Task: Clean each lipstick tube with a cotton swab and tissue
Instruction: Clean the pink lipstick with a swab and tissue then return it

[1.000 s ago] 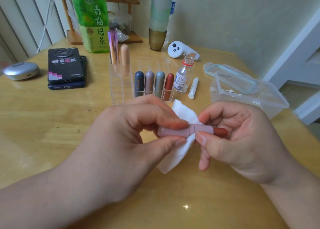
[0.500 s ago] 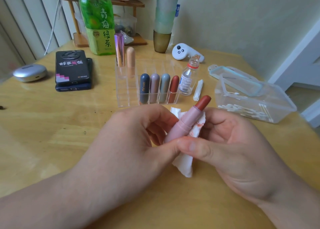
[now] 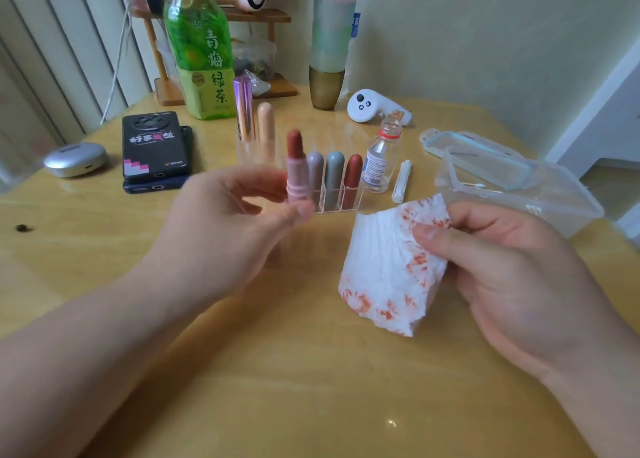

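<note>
Obs., centre of frame: left hand (image 3: 235,222) pinches the base of a pink lipstick tube (image 3: 297,180) between thumb and fingertips. Tube is upright and uncapped, with the red-brown bullet wound out. It sits just in front of the clear acrylic organizer (image 3: 334,205), overlapping the left end of the front row of capped lipsticks (image 3: 334,170). Hand and tube are motion-blurred; whether the tube touches the organizer cannot be told.

Right of centre: right hand (image 3: 502,260) pinches a folded tissue (image 3: 384,267) at its upper corner. The tissue hangs clear of the tube and is heavily streaked orange-red along its edges.

Risks, judged:
- The exposed bullet is close to the organizer wall and the capped lipsticks. A brush against either would smear them or dent the bullet.
- The grip is low and on fingertips only, so a nudge could tip the tube.
- Wiping again with a stained patch of tissue would put pigment back on; a white area is needed.
- The small bottle (image 3: 379,160) beside the organizer looks uncapped. A passing hand could knock it over and spill it on the table (image 3: 311,388).
</note>
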Motion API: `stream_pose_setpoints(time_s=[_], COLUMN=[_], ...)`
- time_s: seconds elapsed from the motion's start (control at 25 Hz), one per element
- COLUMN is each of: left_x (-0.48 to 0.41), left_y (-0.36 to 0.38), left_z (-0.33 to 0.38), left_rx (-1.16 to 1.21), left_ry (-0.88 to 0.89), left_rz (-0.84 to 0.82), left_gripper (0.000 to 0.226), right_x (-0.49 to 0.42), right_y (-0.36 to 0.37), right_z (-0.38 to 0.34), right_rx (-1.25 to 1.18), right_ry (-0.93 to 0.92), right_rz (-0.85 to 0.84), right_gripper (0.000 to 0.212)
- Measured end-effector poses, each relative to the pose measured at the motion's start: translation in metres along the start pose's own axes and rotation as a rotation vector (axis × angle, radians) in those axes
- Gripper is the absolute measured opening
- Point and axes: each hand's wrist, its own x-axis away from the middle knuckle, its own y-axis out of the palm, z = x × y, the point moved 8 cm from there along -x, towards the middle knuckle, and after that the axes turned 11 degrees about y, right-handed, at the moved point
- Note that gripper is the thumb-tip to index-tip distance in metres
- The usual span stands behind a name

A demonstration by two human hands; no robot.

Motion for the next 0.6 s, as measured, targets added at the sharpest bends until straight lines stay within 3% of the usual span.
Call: stream_pose_setpoints(time_s=[0.2, 0.4, 0.6], left_x=[0.001, -0.001, 0.001], left_y=[0.019, 0.026, 0.027], left_z=[-0.017, -0.023, -0.024], left_rx=[-0.162, -0.253, -0.246], left_ry=[-0.05, -0.053, -0.045], left_rz=[-0.112, -0.162, -0.175], left_gripper=[0.011, 0.014, 0.014], right_x=[0.001, 0.002, 0.003], right_y=[0.0, 0.0, 0.005], right_z=[0.001, 0.005, 0.005], right_rx=[0.117, -0.007, -0.071], right_ry=[0.024, 0.107, 0.137], right_rz=[0.0, -0.037, -0.037], right_gripper=[0.016, 0.022, 0.014])
